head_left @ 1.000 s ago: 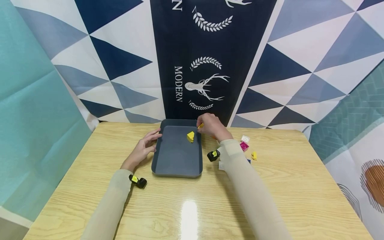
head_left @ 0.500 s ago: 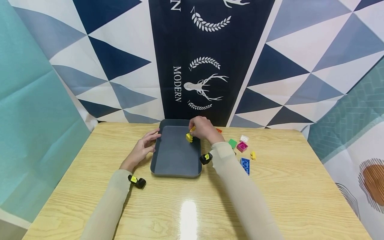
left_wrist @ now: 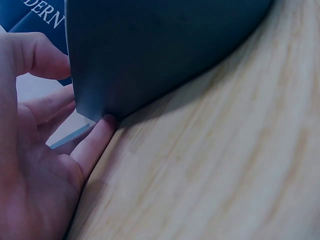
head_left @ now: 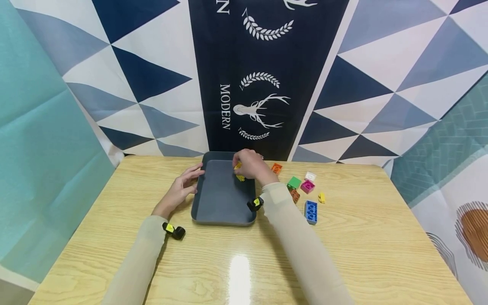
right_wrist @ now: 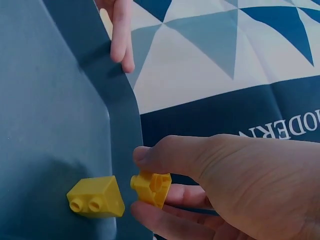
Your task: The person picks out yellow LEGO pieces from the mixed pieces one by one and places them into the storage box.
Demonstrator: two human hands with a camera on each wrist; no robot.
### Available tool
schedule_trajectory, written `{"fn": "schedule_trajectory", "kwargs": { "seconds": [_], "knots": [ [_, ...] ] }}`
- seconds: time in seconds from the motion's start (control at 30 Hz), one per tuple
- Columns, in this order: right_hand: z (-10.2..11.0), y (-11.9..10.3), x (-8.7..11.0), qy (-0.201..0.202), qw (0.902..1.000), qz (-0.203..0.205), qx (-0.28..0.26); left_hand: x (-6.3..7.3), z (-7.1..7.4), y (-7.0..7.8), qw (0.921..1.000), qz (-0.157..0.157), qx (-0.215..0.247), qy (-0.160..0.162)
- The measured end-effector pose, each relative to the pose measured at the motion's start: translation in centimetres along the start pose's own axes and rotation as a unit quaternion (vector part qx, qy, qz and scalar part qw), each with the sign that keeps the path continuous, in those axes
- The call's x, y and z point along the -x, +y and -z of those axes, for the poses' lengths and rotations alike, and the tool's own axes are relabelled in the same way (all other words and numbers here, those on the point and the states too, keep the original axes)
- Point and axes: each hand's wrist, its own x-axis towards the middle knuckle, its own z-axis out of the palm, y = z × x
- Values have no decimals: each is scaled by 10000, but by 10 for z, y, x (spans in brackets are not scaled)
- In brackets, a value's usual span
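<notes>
My right hand (head_left: 252, 165) is over the right side of a dark grey tray (head_left: 225, 203). Between thumb and fingers it pinches a small yellow toy brick (right_wrist: 151, 189), best seen in the right wrist view. Beside that brick, a yellow sloped brick (right_wrist: 95, 197) with two studs lies on its side in the tray. On the opposite side, my left hand (head_left: 182, 188) touches the tray's left rim with extended fingers. Up close in the left wrist view, the left fingertips (left_wrist: 107, 121) and thumb meet the tray's outer wall.
Right of the tray, loose bricks lie on the wooden table (head_left: 362, 237): orange (head_left: 276, 168), green (head_left: 294, 183), brown (head_left: 295, 195), white (head_left: 310, 176), magenta (head_left: 307, 186), yellow (head_left: 322, 198) and blue (head_left: 311, 212). A patterned cloth (head_left: 267, 55) hangs behind the table.
My right hand has moved left from the tray's right rim to over the sloped brick, bringing the small yellow brick along. More loose bricks show from behind the arm. The left hand stays put.
</notes>
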Motion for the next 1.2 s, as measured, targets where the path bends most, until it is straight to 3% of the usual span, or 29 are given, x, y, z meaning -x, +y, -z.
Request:
{"fn": "schedule_trajectory", "kwargs": {
  "seconds": [0.37, 0.7, 0.93, 1.2],
  "knots": [
    [2, -13, 3, 3, 9997, 221, -61, 0, -1, 0, 10000, 2, 24, -23],
    [-3, -16, -1, -158, 9998, 108, -74, 0, -1, -1, 10000, -29, 25, -41],
    [-56, 38, -64, -264, 9994, 215, 32, 0, 1, -1, 9998, -55, 139, -89],
    [-64, 33, -58, -236, 9995, 189, 43, 1, 1, -1, 9999, 9, 131, -92]
  ]
}}
